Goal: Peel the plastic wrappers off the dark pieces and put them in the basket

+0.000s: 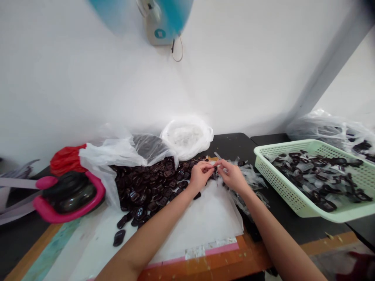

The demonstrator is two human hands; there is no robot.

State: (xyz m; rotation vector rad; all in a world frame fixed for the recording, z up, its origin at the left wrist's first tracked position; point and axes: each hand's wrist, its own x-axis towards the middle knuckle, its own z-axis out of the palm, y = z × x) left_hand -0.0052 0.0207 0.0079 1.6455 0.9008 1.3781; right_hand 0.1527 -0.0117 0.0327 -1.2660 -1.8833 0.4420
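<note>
Head view: glossy, rounded dark pieces (152, 183) beside left hand (200, 174)

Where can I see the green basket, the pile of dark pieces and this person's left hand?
Green basket (278, 185): head view, on its perforated side wall.
Pile of dark pieces (149, 183): head view, near the middle of the heap.
Left hand (200, 176): head view, middle of the hand.

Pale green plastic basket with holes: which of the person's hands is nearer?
Right. The right hand is a little left of the basket; the left hand is farther left, beside the pile of dark, glossy pieces.
</note>
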